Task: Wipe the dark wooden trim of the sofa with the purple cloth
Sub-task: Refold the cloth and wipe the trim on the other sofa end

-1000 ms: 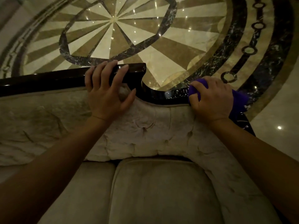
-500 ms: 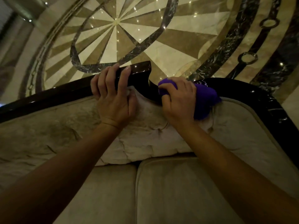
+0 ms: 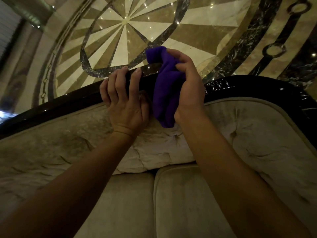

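The dark wooden trim (image 3: 248, 85) runs glossy and black along the top of the beige tufted sofa back (image 3: 257, 131), from lower left to the right edge. My right hand (image 3: 187, 90) grips the purple cloth (image 3: 164, 93), which is draped over the trim's raised end near the middle. My left hand (image 3: 123, 98) lies just left of the cloth, its fingers curled over the top of the trim and its palm against the upholstery. The stretch of trim beneath the cloth and both hands is hidden.
Two beige seat cushions (image 3: 180, 203) lie below my forearms. Behind the sofa spreads a polished marble floor with a starburst medallion (image 3: 125, 23) and dark ring borders. A wall or window frame (image 3: 10, 35) stands at the far left.
My right hand has carried the purple cloth leftward along the trim, from the curved right part up onto the raised end beside my left hand. The left hand kept its grip on the trim.
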